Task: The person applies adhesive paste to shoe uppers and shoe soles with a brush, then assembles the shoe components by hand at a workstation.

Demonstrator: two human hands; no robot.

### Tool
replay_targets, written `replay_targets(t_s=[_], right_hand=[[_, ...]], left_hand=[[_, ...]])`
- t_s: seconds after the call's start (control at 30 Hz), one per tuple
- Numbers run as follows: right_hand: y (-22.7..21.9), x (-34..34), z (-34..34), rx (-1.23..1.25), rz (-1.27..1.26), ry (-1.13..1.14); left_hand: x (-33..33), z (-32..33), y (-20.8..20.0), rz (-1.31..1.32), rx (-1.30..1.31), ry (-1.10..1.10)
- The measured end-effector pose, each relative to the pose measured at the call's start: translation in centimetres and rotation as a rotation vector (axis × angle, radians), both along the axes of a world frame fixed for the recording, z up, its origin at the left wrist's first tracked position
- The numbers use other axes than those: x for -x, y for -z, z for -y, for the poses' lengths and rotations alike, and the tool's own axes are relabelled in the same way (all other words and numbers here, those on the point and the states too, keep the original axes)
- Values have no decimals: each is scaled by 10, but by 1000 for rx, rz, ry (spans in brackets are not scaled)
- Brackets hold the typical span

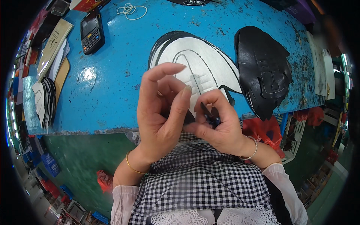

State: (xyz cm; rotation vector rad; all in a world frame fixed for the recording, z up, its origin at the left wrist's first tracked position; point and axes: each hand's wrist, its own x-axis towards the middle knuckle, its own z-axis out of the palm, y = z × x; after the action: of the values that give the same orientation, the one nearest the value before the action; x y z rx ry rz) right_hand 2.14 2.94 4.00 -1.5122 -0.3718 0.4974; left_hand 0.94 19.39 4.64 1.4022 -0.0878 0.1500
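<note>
My left hand is raised over the near table edge, its index finger lifted and its other fingers curled toward the thumb. A small black piece shows behind that thumb and reaches to my right hand. Most of this piece is hidden in the left hand. My right fingers close around small dark thread snips, blades pointing up. Just beyond both hands lies a stack of white, black-edged shoe-upper pieces with dark stitched lines. To its right sits a stack of black leather pieces.
On the blue table are a black handheld keypad device, pale cord loops, papers and a small stack of white and black pieces. Under the right edge, red plastic bags hang beside a white crate.
</note>
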Motion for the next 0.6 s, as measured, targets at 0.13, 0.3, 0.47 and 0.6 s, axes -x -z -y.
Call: replay_targets(t_s=[0.13,0.3,0.47,0.6], right_hand=[[-2,-7,1,70,181,-8],[0,-7,-2,57,25,12],[-2,-9,0,-44,-190,48],[-7,-20,24,111,28,-159]], left_hand=[[2,7,-5,-94,76,-72],[2,3,3,-58,66,-64],[3,-4,1,105,-162,36],[8,-8,-12,-99,7,64]])
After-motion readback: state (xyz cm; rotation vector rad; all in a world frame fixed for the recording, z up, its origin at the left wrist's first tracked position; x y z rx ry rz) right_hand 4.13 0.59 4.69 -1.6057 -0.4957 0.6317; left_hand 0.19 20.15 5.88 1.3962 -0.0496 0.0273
